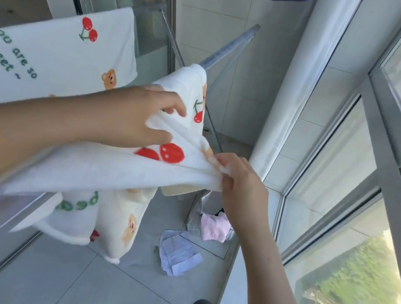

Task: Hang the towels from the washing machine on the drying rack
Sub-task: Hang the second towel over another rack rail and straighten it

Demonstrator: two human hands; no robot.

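Towel (99,174) gripped by both hands, left (136,113) and right (239,183), over rack (228,49); clothes (179,252) litter floor below.

Home laundry balcony, tiled floor (79,288), big windows (356,233), drying rack (228,47), hung towel (51,50)

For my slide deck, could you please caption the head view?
Both hands, left and right, spread a cherry-print towel over the drying rack.

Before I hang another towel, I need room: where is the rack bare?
Bare: the far rack bars beyond the towel both hands hold. Crowded: the left rail under the hung cherry towel, and the floor corner with the pink cloth.
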